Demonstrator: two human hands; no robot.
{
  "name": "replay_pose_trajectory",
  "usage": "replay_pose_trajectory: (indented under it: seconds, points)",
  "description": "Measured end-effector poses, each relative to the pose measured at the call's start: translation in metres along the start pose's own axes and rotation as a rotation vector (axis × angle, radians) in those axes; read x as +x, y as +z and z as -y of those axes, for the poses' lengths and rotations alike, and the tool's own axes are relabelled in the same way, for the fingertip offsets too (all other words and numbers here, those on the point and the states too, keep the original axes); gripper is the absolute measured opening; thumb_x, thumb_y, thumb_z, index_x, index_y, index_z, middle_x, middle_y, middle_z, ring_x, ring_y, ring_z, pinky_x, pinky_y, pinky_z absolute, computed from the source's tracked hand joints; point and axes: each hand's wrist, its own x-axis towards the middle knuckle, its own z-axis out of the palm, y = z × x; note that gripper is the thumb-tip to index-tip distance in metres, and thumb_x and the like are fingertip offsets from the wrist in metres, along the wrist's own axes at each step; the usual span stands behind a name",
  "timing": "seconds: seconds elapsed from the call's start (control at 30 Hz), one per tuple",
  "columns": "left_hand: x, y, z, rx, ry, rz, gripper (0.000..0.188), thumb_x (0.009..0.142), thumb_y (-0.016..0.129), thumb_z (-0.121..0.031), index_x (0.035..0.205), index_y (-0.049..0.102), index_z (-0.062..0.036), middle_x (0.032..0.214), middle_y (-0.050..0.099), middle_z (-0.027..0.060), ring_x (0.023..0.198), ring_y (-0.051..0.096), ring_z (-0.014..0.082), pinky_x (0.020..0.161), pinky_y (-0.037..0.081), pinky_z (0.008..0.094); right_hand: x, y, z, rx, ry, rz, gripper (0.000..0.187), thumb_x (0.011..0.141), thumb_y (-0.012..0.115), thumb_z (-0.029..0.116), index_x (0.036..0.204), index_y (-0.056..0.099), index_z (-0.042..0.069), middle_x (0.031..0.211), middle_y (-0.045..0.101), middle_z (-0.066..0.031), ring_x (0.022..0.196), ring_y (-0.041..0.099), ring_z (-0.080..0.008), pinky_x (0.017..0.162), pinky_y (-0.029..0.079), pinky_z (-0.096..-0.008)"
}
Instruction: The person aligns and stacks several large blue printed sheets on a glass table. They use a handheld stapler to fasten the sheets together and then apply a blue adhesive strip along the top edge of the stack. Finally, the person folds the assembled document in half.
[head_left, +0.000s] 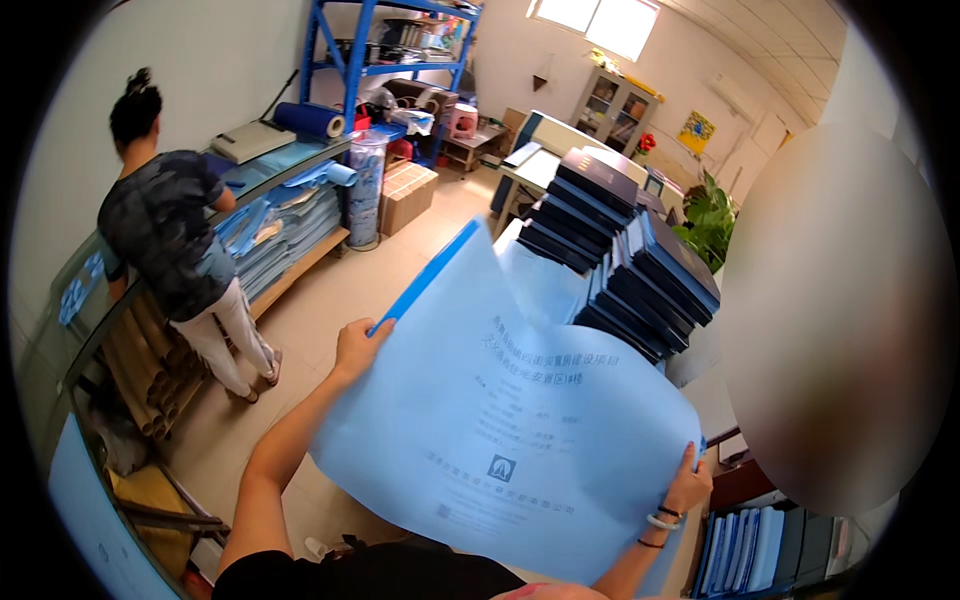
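Observation:
Spread out before me is a large light-blue paper sheet (470, 420) with dark print and a square emblem. My left hand (360, 350) pinches its left edge, just below a darker blue strip running along that side. My right hand (688, 483), with bracelets at the wrist, has its fingers closed on the lower right edge. Between the hands the sheet sags and curves, with its upper left corner raised. Beyond its far edge sit stacks of dark bound folders (660, 270), which the sheet partly hides.
Another person (170, 220) stands at a glass-topped counter (290, 157) on the left, over shelves of blue paper and cardboard tubes (150, 385). Blue metal shelving (355, 65) and a cardboard box (405, 195) lie beyond. Blue folders (740, 550) stand at lower right. A blurred patch covers the right.

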Motion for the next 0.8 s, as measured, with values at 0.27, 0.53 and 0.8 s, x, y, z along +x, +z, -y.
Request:
replay_pose_trajectory:
  seconds: [0.27,0.53,0.8]
  points:
    - [-0.126,-0.221,0.007,-0.129,-0.099,-0.324,0.045,0.086,0.069,-0.033,0.059,0.051,-0.0013,0.052,0.042,0.0013,0.052,0.036,0.0072,0.047,0.031,0.0292,-0.053,-0.101,0.128,0.179,-0.160,-0.035,0.052,0.088,0.067,0.038,0.060,0.058,-0.004,0.048,0.049,-0.0103,0.045,0.040,-0.0144,0.044,0.036,-0.0332]
    - [-0.322,-0.458,0.024,0.009,-0.168,-0.846,0.043,0.086,0.071,-0.032,0.065,0.048,-0.0014,0.056,0.039,-0.0004,0.055,0.034,0.0070,0.048,0.030,0.0272,-0.159,-0.124,0.293,0.416,-0.632,-0.163,0.067,0.083,0.073,0.041,0.039,0.035,0.007,0.037,0.030,-0.0031,0.035,0.022,-0.0157,0.036,0.020,-0.0328]
    - [-0.546,-0.573,0.013,0.286,-0.438,-1.581,0.046,0.089,0.068,-0.029,0.060,0.041,-0.0035,0.055,0.031,-0.0026,0.055,0.028,0.0059,0.046,0.023,0.0277,-0.319,-0.164,0.547,1.053,-0.580,0.383,0.050,0.085,0.068,0.045,0.069,0.068,-0.003,0.059,0.063,-0.0115,0.050,0.053,-0.0132,0.050,0.043,-0.0313]
